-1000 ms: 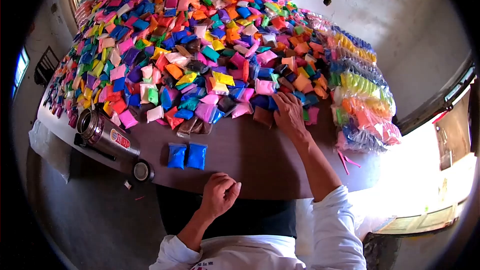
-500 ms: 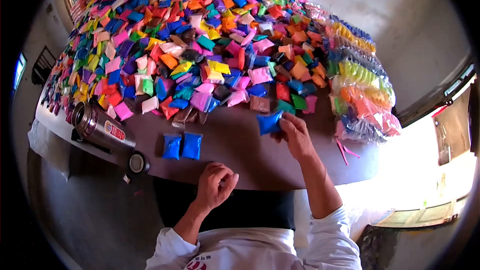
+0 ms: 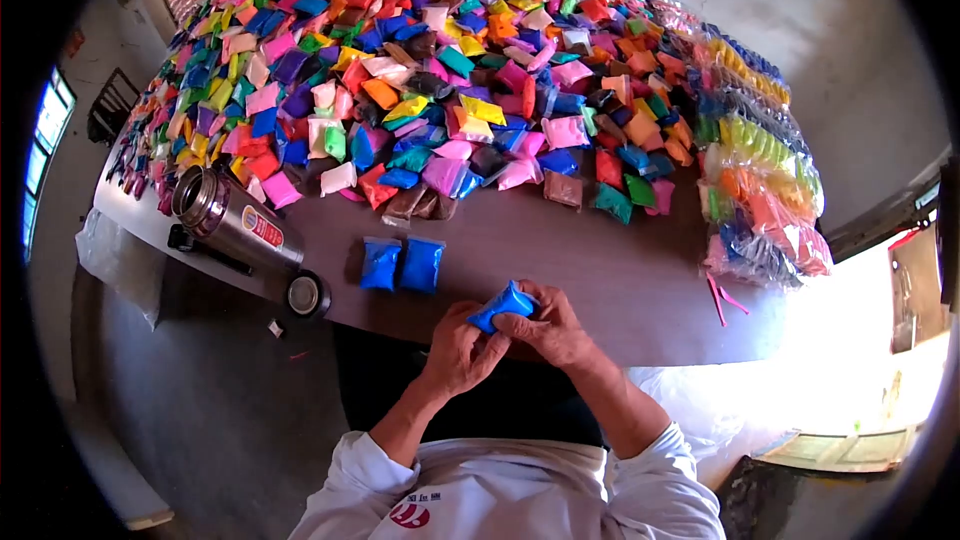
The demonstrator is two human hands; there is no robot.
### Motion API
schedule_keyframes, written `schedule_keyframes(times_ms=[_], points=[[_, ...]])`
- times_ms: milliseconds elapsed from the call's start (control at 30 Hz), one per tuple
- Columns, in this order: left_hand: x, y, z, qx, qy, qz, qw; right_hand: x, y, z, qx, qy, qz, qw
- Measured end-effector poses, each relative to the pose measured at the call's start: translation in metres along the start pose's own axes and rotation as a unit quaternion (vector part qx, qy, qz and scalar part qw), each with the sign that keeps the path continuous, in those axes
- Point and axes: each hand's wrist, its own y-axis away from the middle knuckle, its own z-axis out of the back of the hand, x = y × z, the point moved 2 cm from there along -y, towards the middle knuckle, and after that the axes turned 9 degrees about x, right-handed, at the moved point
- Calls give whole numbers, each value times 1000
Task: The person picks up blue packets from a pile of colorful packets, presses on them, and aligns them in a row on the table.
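The person sits at the near edge of the table, both hands drawn in close to the chest. The left hand point(image 3: 462, 350) and the right hand point(image 3: 550, 330) meet around one blue packet point(image 3: 503, 306). The fingers of each hand curl closed on it, the left from below, the right over its far end. The packet is held just above the table's near edge, well apart from the big heap.

The table point(image 3: 600, 280) is dark brown and long, running away to the far wall. Most of it is buried under a heap of small packets point(image 3: 450, 60) in pink, orange, yellow, green, blue, purple and brown, far too many to count. Along the right side lie clear bundles point(image 3: 760, 190) of packets sorted by colour. The floor point(image 3: 200, 420) is bare grey concrete, the walls are plain, and bright daylight comes in at the lower right.

On the bare strip of table just beyond the hands lie two blue packets point(image 3: 401, 265) side by side, touching. To their left is one steel flask point(image 3: 235, 222) on its side, with one round cap point(image 3: 304, 294) near it at the table's edge.
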Motion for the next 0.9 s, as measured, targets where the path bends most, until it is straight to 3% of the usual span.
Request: schedule_keyframes(times_ms=[167, 233, 267, 333, 400, 500, 567, 667, 767, 900], points=[[-5, -4, 5, 40, 49, 25, 998, 0, 0, 4, -57, -23, -10, 998], [-4, -4, 7, 29, 44, -13, 999, 1, 2, 13, -18, -38, -2, 999], [-5, -4, 8, 28, 45, -13, 999, 5, 4, 17, -17, -36, -3, 999], [-9, -4, 9, 3, 78, -12, 997, 11, 7, 20, 78, 16, -44, 996], [-6, -3, 8, 5, 75, 5, 997, 14, 7, 19, 93, 30, -49, 994], [-5, -2, 5, -10, 65, 21, 998, 12, 8, 10, 59, -13, -84, 995], [-5, -2, 5, -26, 58, 19, 998, 15, 10, 1, -35, -54, -40, 997], [-7, -4, 8, 5, 42, 27, 999, -4, 10, 3, -82, -73, -28, 994], [-10, -6, 8, 30, 9, 9, 999, -6, 9, 0, -83, -67, 6, 994], [-6, -4, 5, -4, 10, -9, 1000, -6, 8, -1, -79, -49, 5, 996]])
